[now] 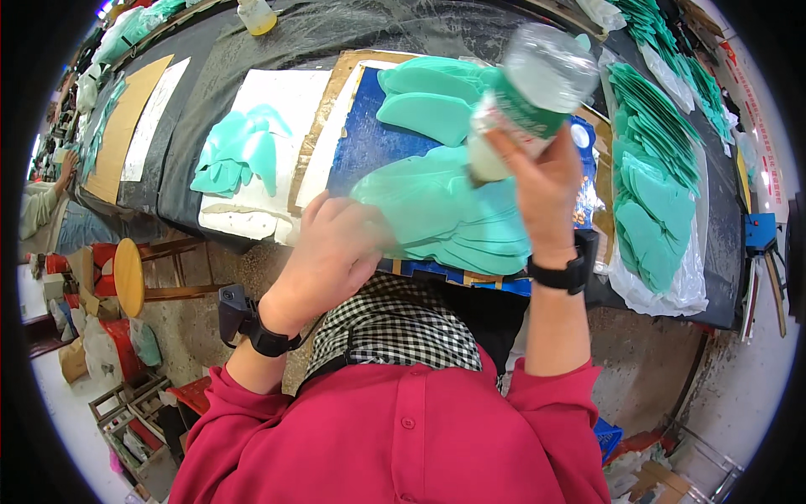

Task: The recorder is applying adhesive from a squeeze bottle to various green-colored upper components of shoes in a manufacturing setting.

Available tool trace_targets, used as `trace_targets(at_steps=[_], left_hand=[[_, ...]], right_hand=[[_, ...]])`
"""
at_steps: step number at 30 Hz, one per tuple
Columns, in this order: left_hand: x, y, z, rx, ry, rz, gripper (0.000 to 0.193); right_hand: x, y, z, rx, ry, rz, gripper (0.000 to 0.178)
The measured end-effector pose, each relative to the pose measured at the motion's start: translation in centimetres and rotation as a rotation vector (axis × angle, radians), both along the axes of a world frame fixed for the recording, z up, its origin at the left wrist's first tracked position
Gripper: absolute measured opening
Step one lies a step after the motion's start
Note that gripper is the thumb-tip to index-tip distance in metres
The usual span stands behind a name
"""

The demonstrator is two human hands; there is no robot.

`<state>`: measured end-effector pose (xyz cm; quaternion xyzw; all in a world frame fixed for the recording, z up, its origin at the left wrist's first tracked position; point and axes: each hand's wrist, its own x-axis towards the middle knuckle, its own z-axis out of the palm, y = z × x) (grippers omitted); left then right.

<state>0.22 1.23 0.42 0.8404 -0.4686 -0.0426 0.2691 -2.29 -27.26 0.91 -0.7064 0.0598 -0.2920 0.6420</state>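
In my right hand (541, 172) is a clear plastic bottle (550, 63) with a green and white label, tilted with its base up. Its lower end, slightly blurred, is over thin green shaped sheets (470, 223) fanned out in overlapping layers. My left hand (340, 244) is at the left edge of those sheets, fingers curled inward and partly smeared by motion. What they pinch, if anything, is hidden. The fanned sheets lie on a blue board (361, 126) near the table's front edge. Just beyond them is another stack of green pieces (428, 113).
To the left, more green pieces (243, 151) rest on a white sheet (294, 88). On the right, long rows of them (659, 193) lie on clear plastic. A bottle of yellow liquid (257, 17) stands at the back. A wooden stool (130, 277) and another person's hand (69, 164) are at left.
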Motion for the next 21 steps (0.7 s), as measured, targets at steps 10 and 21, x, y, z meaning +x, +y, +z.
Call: trace_targets(at_steps=[10,21], left_hand=[[0.5,0.7,-0.6,-0.070,0.017,0.010,0.021],[1.1,3.3,-1.2,-0.370,0.150,0.347,0.043]], right_hand=[[-3.0,-3.9,0.2,-0.144,0.038,-0.184,0.044],[-2.3,7.9,1.0,-0.232,0.065,-0.003,0.057]])
